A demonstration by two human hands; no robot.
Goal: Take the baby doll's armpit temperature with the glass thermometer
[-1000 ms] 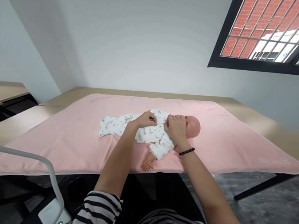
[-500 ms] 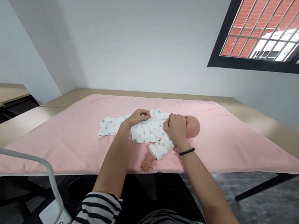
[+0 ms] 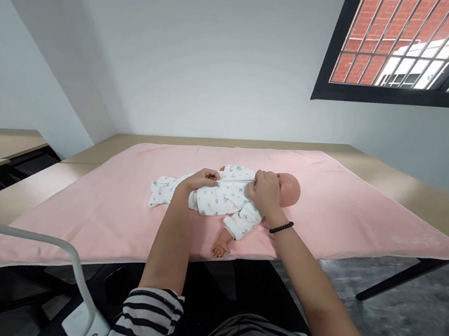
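A baby doll (image 3: 290, 190) lies on its back on a pink pad (image 3: 97, 217), its head to the right. It wears a white printed baby shirt (image 3: 220, 202) and matching baby pants (image 3: 161, 190). My left hand (image 3: 201, 180) pinches the front edge of the shirt near the hem. At the collar, my right hand (image 3: 266, 191) is closed on the shirt, covering the doll's chin and part of its face. Between my hands the cloth is drawn into a straight fold. The doll's near arm (image 3: 222, 243) sticks out of its sleeve toward me.
Under the pad is a wooden table (image 3: 404, 183) against a white wall. A grey curved tube (image 3: 68, 249) rises at the lower left. A barred window (image 3: 405, 48) is at the upper right, and another table (image 3: 0, 141) stands on the left.
My left hand has shifted slightly left and down, and its fingers have closed on the shirt edge, which now runs taut. My right hand has stayed at the collar.
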